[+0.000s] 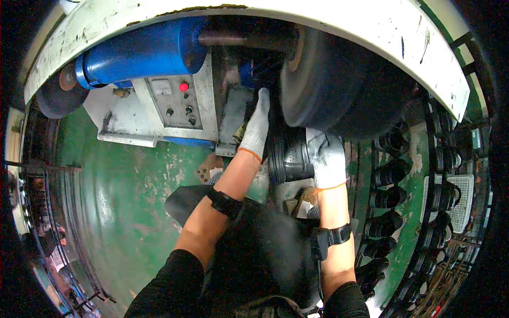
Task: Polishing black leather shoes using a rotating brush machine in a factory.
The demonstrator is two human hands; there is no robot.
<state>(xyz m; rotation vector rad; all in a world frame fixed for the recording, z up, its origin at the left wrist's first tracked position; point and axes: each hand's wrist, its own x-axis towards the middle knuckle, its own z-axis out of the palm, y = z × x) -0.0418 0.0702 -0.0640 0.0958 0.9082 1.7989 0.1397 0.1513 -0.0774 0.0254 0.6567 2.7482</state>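
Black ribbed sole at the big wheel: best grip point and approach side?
Probably the two ends of the black sole, one hand from each side, below the big dark wheel. It stands on edge, long and narrow; the left hand and right hand already flank it that way.

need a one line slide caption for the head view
Two gloved hands, left hand and right hand, press a black shoe sole against a dark wheel.

Single head-worn fisheye view, looking steeply down and forward from close above the forearms. Faces the grinding machine (175, 100) and its big dark wheel (339, 85); green floor (122, 196) fills the left, edges bend toward the rim. No second view to overlap.
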